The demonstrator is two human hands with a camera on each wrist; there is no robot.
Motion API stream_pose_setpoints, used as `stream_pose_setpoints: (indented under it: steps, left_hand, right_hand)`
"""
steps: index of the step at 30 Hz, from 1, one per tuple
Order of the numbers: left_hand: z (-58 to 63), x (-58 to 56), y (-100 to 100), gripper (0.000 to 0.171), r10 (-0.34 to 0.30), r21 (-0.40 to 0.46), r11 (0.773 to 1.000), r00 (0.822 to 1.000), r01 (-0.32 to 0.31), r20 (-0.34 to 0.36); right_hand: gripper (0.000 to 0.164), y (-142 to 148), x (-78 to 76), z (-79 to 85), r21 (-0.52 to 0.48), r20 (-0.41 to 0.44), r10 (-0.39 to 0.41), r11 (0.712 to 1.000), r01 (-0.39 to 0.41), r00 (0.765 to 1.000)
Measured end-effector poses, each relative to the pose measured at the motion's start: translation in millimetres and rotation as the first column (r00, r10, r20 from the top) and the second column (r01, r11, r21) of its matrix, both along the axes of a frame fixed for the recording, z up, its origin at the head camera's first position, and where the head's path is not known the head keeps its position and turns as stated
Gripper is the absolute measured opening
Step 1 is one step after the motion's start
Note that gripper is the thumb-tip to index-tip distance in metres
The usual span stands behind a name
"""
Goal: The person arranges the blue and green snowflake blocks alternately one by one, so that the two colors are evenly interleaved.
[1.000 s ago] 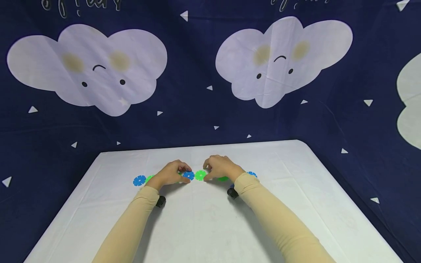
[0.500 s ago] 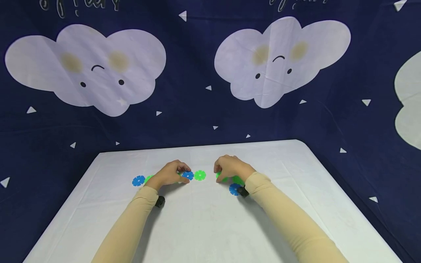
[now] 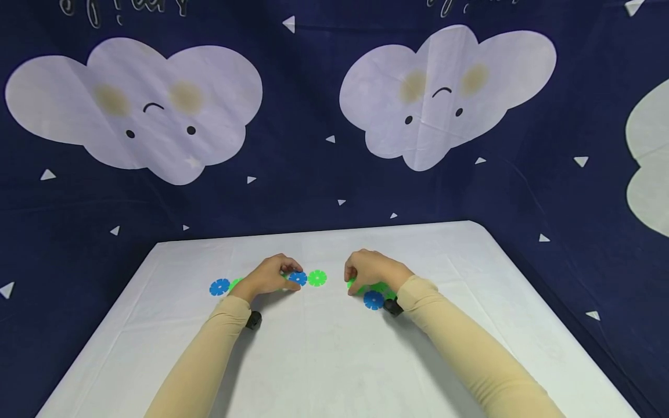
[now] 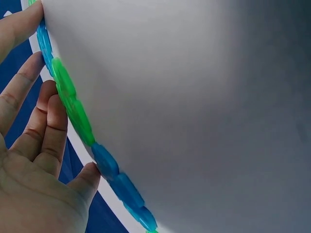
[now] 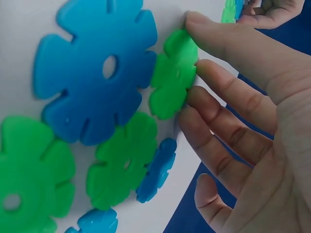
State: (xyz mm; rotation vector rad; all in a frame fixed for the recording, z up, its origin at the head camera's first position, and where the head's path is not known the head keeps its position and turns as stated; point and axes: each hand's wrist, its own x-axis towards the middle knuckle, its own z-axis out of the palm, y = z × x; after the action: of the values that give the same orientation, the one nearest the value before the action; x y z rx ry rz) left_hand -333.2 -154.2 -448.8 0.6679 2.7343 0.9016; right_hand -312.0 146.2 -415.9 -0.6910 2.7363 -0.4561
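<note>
The middle green disc [image 3: 317, 278] lies on the table [image 3: 324, 360], in the gap between the two hands, and nearer the left hand [image 3: 269, 276]. That hand's thumb and fingers are set narrowly about the near blue disc [image 3: 298, 278], thumb toward the person and fingertips toward the table's far edge. The middle green disc sits just beyond this blue one, toward the table's right edge (whether their rims touch I cannot tell).

From the right hand [image 3: 372, 271] the same disc lies toward the table's left edge, across a bare strip. The right fingers are narrow too: thumb and fingertips meet the rim of the far green disc [image 5: 167, 80], which lies flat or nearly so. The large blue disc [image 3: 373, 300] is just beside it, on the side toward the table's near edge, with more discs partly under the right wrist.

The discs are round, so no single piece has a long axis (the notches run all round the rim). The left-hand row does: it runs roughly along the table's far edge, from the end blue disc [image 3: 219, 287], past the left hand, to the middle green disc.
</note>
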Motion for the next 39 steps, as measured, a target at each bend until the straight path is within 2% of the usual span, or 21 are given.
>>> stream_pose_setpoints:
  steps: [5,9,14,21,25,39]
  left_hand:
    - [1.1,-0.2,0.1,0.040,0.003,0.003,1.000,1.000,-0.003,0.004]
    - [0.9,-0.7,0.7,0.039,0.003,0.004,1.000,1.000,-0.003,0.006]
    - [0.6,-1.2,0.8,0.038,0.001,0.009,1.000,1.000,-0.001,0.003]
    - [-0.3,-1.4,1.3,0.039,-0.004,0.006,1.000,1.000,0.004,0.001]
    - [-0.1,-0.8,1.6,0.038,-0.005,0.007,1.000,1.000,0.005,0.003]
    - [0.6,1.6,0.8,0.039,0.011,0.015,1.000,1.000,-0.012,0.011]
  right_hand:
    - [0.020,8.7,-2.9,0.1,-0.053,0.035,0.000,0.999,0.002,0.999]
    - [0.021,19.5,-10.0,3.0,-0.095,-0.002,-0.024,0.995,0.023,1.000]
    - [0.033,35.6,-19.4,5.3,-0.132,-0.041,-0.128,0.984,0.122,0.991]
    - [0.043,55.9,-23.7,-5.9,-0.120,-0.003,-0.244,0.963,0.242,0.970]
    - [0.043,61.3,-23.7,-9.0,-0.133,0.019,-0.259,0.957,0.259,0.966]
    - [0.037,61.9,-22.0,-8.7,-0.139,0.018,-0.260,0.956,0.260,0.965]
